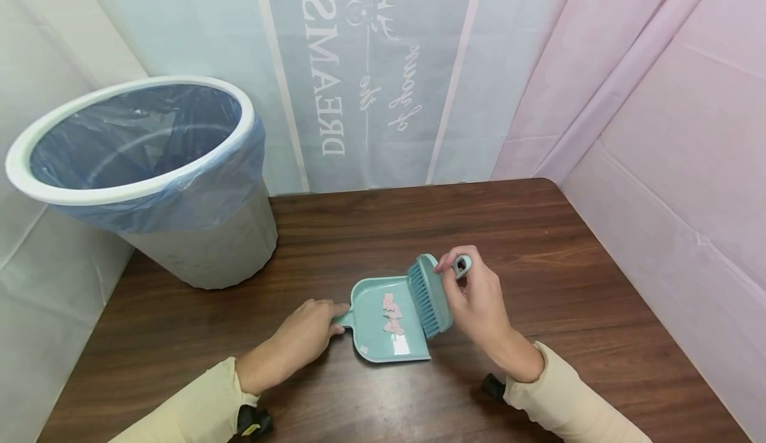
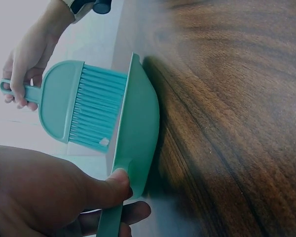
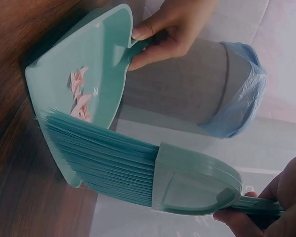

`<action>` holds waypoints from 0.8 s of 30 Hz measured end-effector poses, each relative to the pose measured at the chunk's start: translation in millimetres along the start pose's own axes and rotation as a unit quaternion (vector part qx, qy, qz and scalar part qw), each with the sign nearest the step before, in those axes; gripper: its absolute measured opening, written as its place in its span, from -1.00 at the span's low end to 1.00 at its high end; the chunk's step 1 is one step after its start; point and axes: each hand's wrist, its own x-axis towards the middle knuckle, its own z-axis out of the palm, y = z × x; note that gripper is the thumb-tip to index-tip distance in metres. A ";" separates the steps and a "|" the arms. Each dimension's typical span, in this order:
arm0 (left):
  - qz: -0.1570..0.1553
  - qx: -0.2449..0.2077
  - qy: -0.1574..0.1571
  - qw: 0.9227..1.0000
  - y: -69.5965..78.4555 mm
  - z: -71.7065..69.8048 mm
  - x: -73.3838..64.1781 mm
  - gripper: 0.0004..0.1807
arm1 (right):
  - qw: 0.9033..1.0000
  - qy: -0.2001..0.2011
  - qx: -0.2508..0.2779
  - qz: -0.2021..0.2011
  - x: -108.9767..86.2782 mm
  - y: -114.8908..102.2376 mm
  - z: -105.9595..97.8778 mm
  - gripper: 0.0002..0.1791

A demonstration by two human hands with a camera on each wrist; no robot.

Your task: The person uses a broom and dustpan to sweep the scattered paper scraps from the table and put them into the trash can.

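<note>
A teal dustpan (image 1: 371, 343) lies on the wooden table, its handle pointing left. My left hand (image 1: 302, 336) pinches that handle between thumb and fingers. Several pink paper scraps (image 3: 80, 94) sit in the middle of the pan, and a small pale scrap (image 1: 364, 350) lies near its front left corner. In my right hand (image 1: 475, 296) is the handle of a teal hand brush (image 1: 433, 296). The brush stands upright at the pan's open right edge, bristles (image 3: 103, 158) over the lip. A tiny white scrap (image 2: 104, 141) shows at the bristle tips in the left wrist view.
A grey wastebasket (image 1: 209, 250) with a white rim and blue liner bag (image 1: 203, 197) stands at the table's back left. Fabric-covered walls (image 1: 383, 84) enclose the back and sides of the brown table (image 1: 526, 230).
</note>
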 end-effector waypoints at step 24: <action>0.009 -0.008 0.007 1.000 -2.8 1.5 -1.2 -0.60 | 0.993 -0.032 -0.107 0.047 -4.6 14.6 -18.8 -0.79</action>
